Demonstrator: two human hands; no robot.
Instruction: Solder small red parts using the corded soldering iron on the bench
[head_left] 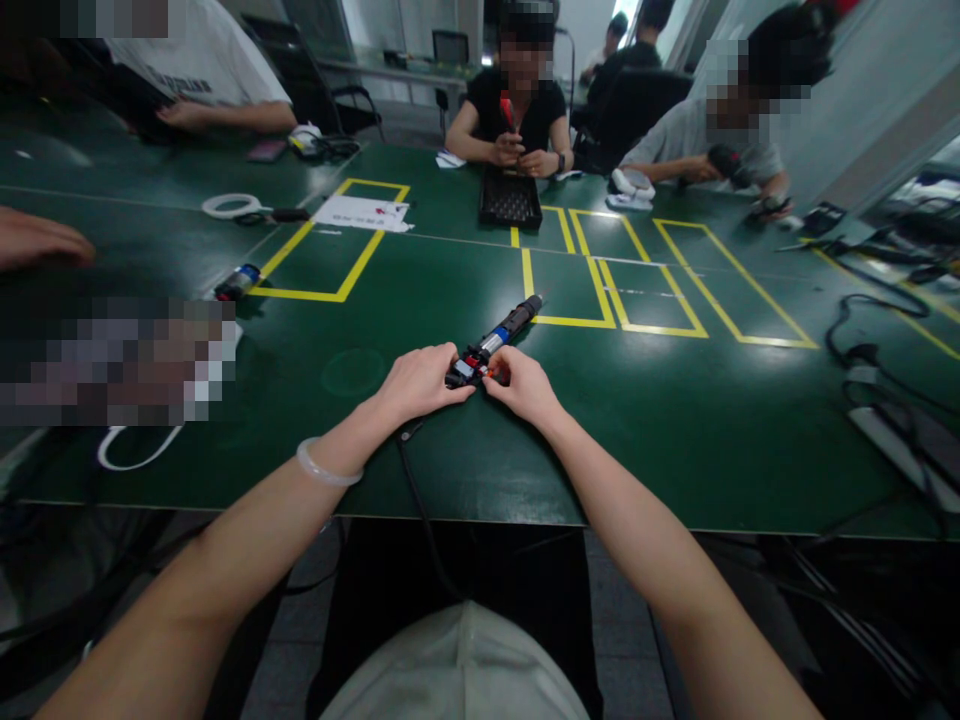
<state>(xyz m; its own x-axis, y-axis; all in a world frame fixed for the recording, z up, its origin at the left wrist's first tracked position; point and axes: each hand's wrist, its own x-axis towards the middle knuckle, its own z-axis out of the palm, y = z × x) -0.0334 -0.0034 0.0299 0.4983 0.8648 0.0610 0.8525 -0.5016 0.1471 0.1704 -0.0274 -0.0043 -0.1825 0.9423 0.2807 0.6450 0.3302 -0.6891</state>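
Observation:
On the green table (pixel 660 420) in front of me lies a slim, stick-shaped tool (pixel 495 341) with a black pointed front, a silver and blue cylinder and a red-and-black rear with parts laid open. It slants away to the right. My left hand (pixel 421 385), with a pale bracelet on its wrist, grips the rear end between thumb and fingers. Close by on the right, the fingers of my right hand (pixel 526 388) are curled together beside a small reddish part at the rear. What they pinch is too small to make out.
Yellow tape boxes (pixel 570 322) mark the table. A black tray (pixel 510 203) stands before a co-worker opposite. A blue-silver cylinder (pixel 238 282), a white ring-shaped item (pixel 232 206) and a paper sheet (pixel 360 214) lie leftward. Black cables (pixel 847 310) clutter the right; another cable (pixel 412 480) hangs over the front edge.

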